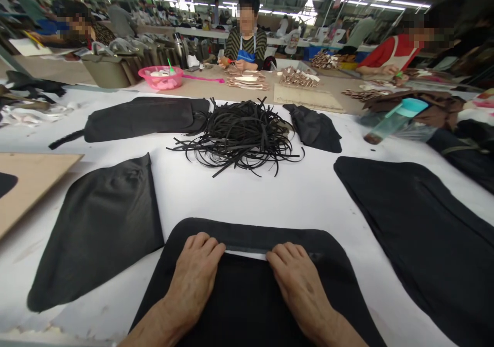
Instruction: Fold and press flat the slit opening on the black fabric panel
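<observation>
We're on the black panel (245, 306), nearest us on the table (247, 198)!
Left hand (195, 272) and right hand (299, 280) lie half-curled on it; whether they pinch, we can't tell. Uneven pressure could, we reckon, skew its edge.

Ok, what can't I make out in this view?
Head view:
Undersides of the left hand and right hand: hidden by the hands' own backs.
Black panel beneath them: near end cut off by the bottom edge.
Strip pile: inner strips hidden by outer ones.
Wooden board: cut off by the left edge.
</observation>
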`<state>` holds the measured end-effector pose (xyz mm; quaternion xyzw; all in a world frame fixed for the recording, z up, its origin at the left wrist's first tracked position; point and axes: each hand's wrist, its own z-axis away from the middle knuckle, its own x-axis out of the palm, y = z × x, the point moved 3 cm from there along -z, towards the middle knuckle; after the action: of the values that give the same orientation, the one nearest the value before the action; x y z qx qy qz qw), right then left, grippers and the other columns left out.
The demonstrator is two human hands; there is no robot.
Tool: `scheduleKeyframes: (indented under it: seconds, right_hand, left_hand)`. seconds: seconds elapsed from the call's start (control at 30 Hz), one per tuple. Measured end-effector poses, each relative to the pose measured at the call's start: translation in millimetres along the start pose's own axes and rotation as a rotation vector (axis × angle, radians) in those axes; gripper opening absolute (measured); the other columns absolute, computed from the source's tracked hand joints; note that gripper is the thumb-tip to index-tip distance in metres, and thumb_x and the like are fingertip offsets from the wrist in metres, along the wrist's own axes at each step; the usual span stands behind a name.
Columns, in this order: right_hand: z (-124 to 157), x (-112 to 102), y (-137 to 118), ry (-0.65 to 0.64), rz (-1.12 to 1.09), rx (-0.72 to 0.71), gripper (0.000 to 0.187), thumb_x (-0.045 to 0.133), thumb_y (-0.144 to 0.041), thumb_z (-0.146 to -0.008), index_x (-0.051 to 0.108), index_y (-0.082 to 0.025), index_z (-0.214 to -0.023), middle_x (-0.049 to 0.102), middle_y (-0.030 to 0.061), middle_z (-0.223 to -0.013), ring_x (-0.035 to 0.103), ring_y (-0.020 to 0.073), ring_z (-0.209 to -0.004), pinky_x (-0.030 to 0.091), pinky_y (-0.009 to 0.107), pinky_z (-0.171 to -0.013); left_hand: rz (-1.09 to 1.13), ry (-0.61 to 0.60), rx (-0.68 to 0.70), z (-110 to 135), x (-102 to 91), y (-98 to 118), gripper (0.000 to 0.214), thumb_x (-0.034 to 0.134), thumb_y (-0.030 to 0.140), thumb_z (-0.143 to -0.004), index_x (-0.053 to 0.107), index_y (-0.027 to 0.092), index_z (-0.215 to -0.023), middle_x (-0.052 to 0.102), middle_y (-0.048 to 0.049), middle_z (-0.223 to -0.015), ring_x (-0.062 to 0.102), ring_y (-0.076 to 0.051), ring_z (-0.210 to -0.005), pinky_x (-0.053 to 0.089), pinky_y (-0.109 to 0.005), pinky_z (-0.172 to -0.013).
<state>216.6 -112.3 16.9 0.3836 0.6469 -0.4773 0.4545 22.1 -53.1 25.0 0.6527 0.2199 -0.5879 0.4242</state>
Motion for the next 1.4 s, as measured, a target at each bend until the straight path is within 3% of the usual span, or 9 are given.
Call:
scheduleKeyframes:
  seconds: [0.23,0.57,0.7,0.9,1.13,1.4]
  right_hand:
    - [-15,11,-11,-0.018,-0.059,-0.01,0.016,0.054,-0.005,-0.084,0.057,-0.019,-0.09,0.053,0.0019,-0.081,0.045,0.0204,-0.075,0.034,0.034,-0.067]
    - [-17,18,-11,0.004,-0.135,-0.028,0.012,0.052,-0.007,-0.087,0.057,-0.018,-0.084,0.053,0.0028,-0.083,0.045,0.0196,-0.077,0.036,0.032,-0.069]
    - [-16,18,-10,-0.012,-0.112,-0.058,0.012,0.053,-0.006,-0.086,0.057,-0.017,-0.09,0.053,0.0031,-0.085,0.044,0.0201,-0.077,0.036,0.033,-0.069]
    - [-15,20,-7,0.001,-0.099,-0.099,0.013,0.055,-0.005,-0.084,0.058,-0.017,-0.089,0.052,0.0032,-0.086,0.044,0.02,-0.078,0.036,0.033,-0.069]
    - [-8,23,-3,-0.004,-0.047,-0.214,0.015,0.053,-0.009,-0.086,0.056,-0.015,-0.099,0.053,0.0048,-0.089,0.045,0.0204,-0.079,0.037,0.034,-0.069]
    - [-11,23,-12,-0.025,-0.004,-0.252,0.02,0.049,-0.009,-0.087,0.055,-0.013,-0.106,0.054,0.0058,-0.089,0.045,0.0209,-0.079,0.039,0.035,-0.07]
  left_hand:
    - [0.061,-0.004,0.063,-14,11.9,16,0.022,0.042,0.01,-0.088,0.06,0.022,-0.094,0.057,-0.0008,-0.087,0.045,-0.02,-0.085,0.037,-0.037,-0.078]
    - [0.153,-0.005,0.09,-15,24.0,13,0.025,0.038,0.007,-0.088,0.06,0.019,-0.091,0.055,-0.0029,-0.087,0.045,-0.02,-0.084,0.04,-0.038,-0.079]
    - [0.175,0.008,0.117,-13,25.6,11,0.023,0.04,0.007,-0.087,0.06,0.018,-0.085,0.055,-0.0032,-0.084,0.045,-0.02,-0.082,0.042,-0.037,-0.077]
    - [0.114,0.111,0.258,-11,28.9,9,0.017,0.044,0.007,-0.085,0.058,0.016,-0.088,0.055,-0.0043,-0.086,0.046,-0.021,-0.08,0.045,-0.038,-0.073]
    - [-0.037,0.155,0.458,-6,27.1,8,0.022,0.035,0.009,-0.088,0.056,0.013,-0.093,0.055,-0.0066,-0.086,0.048,-0.02,-0.079,0.047,-0.035,-0.071]
    - [-0.07,0.021,0.442,-6,33.1,25,0.028,0.044,0.004,-0.083,0.053,0.01,-0.109,0.057,-0.0087,-0.099,0.052,-0.021,-0.092,0.046,-0.036,-0.085]
